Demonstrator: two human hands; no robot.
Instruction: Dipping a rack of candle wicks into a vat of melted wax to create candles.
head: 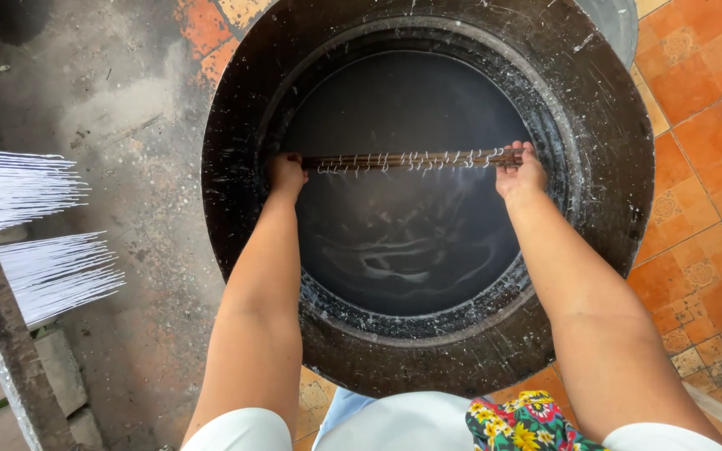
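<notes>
Left hand point(285, 173) and right hand point(520, 173) clenched on ends of stiff hooked rod point(411, 159) over dark vat point(595, 159); probably light, slippery when wet.

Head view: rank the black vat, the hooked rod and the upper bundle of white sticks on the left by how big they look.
1. black vat
2. hooked rod
3. upper bundle of white sticks, partly cut off at the frame edge, so its rank is unsure.

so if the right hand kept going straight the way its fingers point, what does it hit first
The right hand grips the end of the wooden rod with hooks, fingers pointing away from the person. Straight on, it would likely meet the far inner wall of the big dark vat, though depth is hard to judge from above.
</notes>
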